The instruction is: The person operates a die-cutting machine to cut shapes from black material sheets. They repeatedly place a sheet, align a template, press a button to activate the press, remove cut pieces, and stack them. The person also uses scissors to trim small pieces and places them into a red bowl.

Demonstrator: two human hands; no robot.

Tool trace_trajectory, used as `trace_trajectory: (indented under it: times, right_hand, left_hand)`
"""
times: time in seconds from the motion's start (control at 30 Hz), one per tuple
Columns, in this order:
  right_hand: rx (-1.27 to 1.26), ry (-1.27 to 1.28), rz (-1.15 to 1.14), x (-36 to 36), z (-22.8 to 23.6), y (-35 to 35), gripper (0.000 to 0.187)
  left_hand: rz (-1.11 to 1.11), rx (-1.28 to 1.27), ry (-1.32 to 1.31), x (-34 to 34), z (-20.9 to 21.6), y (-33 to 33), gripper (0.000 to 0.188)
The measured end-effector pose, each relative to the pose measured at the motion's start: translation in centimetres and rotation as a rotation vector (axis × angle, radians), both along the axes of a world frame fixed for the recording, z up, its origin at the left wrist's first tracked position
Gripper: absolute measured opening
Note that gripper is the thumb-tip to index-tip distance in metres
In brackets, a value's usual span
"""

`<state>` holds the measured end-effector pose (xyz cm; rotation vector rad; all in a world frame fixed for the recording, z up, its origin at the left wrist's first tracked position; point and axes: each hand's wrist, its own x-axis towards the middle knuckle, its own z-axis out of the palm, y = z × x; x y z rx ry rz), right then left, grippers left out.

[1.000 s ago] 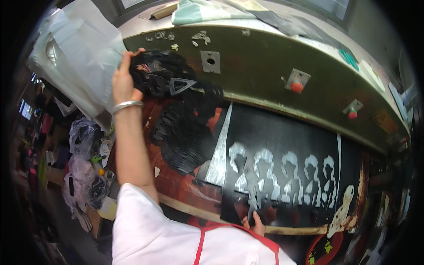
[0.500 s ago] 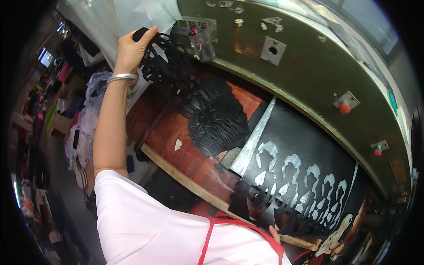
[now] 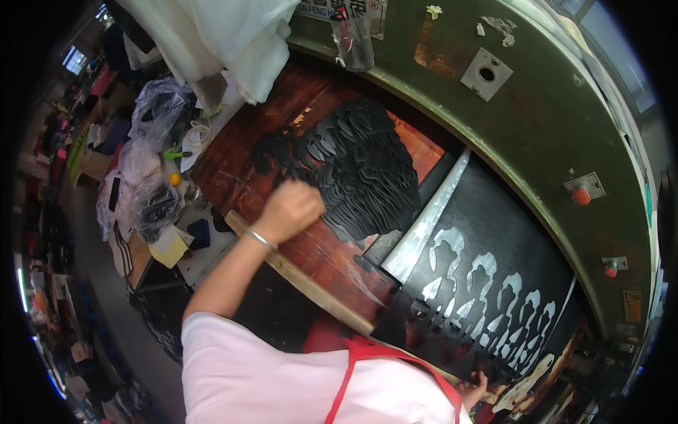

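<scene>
My left hand [image 3: 291, 210] is closed in a fist beside the near-left edge of a pile of black cut-out pieces [image 3: 367, 166]. Its fingers curl away from view, so whatever they hold is hidden. The pieces lie overlapping in rows on a reddish-brown wooden board, with a loose dark bunch [image 3: 277, 150] at the pile's left. Low on the right, my right hand [image 3: 474, 391] is partly visible, fingers apart, at the near edge of a black sheet [image 3: 487, 205]. Shiny silvery surface shows through a row of shaped holes in that sheet.
A green machine body [image 3: 438, 71] with a red button [image 3: 581, 196] curves along the far side. Whitish sheeting [image 3: 219, 42] hangs at upper left. Plastic bags [image 3: 152, 162] lie left of the board, whose near edge has a wooden strip [image 3: 304, 286]. A clear holder [image 3: 352, 44] hangs on the machine.
My left hand has come down and toward me from the far left. The dangling black pieces it held are no longer seen in it. My right hand shows more, and the view has shifted.
</scene>
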<state>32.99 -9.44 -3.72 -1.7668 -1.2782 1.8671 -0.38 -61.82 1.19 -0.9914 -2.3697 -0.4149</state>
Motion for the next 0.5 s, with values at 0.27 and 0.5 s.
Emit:
trace_trajectory:
  times: [0.27, 0.5]
  right_hand:
    - [-0.15, 0.527, 0.063, 0.8, 2.0, -0.5, 0.042]
    - [0.097, 0.123, 0.272, 2.9, 1.0, -3.0, 0.027]
  left_hand:
    - [0.166, -0.141, -0.322, 5.5, -0.9, 3.7, 0.024]
    - [-0.335, 0.368, -0.389, 11.1, -0.4, 19.5, 0.01]
